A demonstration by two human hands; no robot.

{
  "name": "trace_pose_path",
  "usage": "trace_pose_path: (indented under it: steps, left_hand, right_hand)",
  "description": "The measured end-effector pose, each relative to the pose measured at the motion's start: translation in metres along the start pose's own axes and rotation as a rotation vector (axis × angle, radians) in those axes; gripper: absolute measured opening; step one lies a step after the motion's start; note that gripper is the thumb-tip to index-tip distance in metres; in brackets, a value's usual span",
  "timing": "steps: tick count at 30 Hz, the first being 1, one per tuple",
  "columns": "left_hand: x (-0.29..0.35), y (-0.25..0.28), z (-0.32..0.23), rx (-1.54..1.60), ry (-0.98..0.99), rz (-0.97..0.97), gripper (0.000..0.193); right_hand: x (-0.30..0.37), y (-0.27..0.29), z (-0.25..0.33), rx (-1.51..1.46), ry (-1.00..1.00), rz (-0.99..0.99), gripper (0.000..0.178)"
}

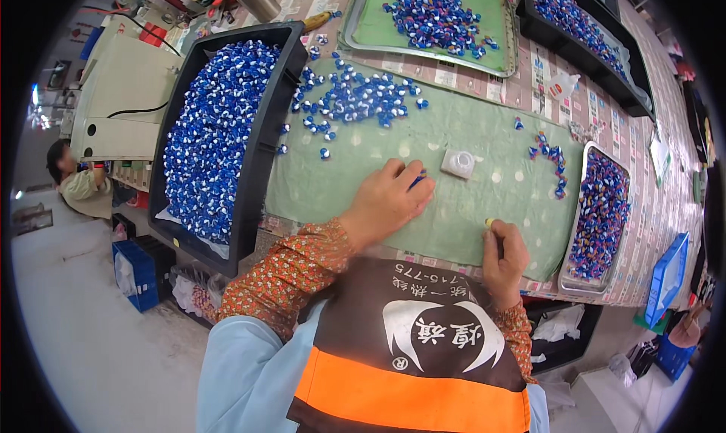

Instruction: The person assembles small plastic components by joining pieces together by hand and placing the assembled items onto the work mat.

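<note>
Tiny pieces pinched low over a pale-dotted green cloth (454,221)
The left hand (389,196) is closed on a small blue piece (418,178), the right hand (506,259) on a small yellow-tipped piece (488,223), both at the fingertips, probably for fine control. Loose blue-and-white plastic pieces (352,106) lie beyond the left hand, seemingly spread for easy picking.

Table (541,62), green cloth (340,177), loose pieces (325,154), bins (266,142), trays (582,285)
</note>
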State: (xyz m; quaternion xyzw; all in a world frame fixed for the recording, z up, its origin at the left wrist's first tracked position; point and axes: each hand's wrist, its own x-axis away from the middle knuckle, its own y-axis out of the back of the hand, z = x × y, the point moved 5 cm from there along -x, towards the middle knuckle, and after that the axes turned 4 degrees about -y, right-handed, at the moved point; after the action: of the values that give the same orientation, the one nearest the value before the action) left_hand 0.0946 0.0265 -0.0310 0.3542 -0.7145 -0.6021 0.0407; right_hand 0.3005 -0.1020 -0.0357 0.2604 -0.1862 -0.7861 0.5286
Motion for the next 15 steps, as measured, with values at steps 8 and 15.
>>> trace_pose_path:
  steps: [8, 15]
  left_hand:
    - [-0.010, 0.011, 0.026, 0.081, 0.053, -0.029, 0.026]
    - [-0.045, 0.011, 0.082, 0.781, 0.558, -0.164, 0.016]
  right_hand:
    - [-0.004, 0.000, 0.009, -0.006, 0.076, 0.011, 0.017]
    - [-0.006, 0.002, 0.009, -0.049, 0.057, 0.035, 0.016]
